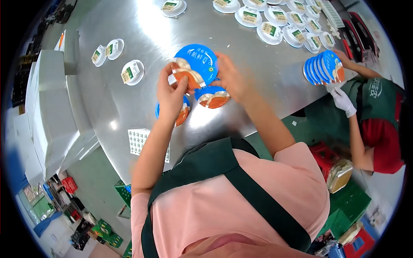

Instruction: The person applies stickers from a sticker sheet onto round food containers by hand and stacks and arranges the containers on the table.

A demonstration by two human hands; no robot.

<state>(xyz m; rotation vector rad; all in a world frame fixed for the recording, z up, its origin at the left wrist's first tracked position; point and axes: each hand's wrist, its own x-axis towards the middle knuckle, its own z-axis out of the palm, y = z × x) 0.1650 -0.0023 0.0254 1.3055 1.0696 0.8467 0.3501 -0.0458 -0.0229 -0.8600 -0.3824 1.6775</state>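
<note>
My left hand (171, 94) grips a round tub (198, 60) by its lower left side, with the thumb across the front. The tub's blue-and-orange printed lid faces me. At its right edge is my right hand (234, 79), blurred by motion; its fingertips are partly hidden, so I cannot tell whether they grip the tub. Just below lie a second blue-and-orange tub (214, 99) and a third tub (184, 112), partly covered by my left wrist. A sheet of small stickers (138, 141) lies beside my left forearm, which covers part of it.
Several white tubs (270, 32) lie label-up at the far right of the metal table (258, 105), with a few more at left (132, 72). On the right, a co-worker with one gloved hand (343, 101) handles a row of blue-and-orange tubs (320, 69). White equipment (56, 112) stands left.
</note>
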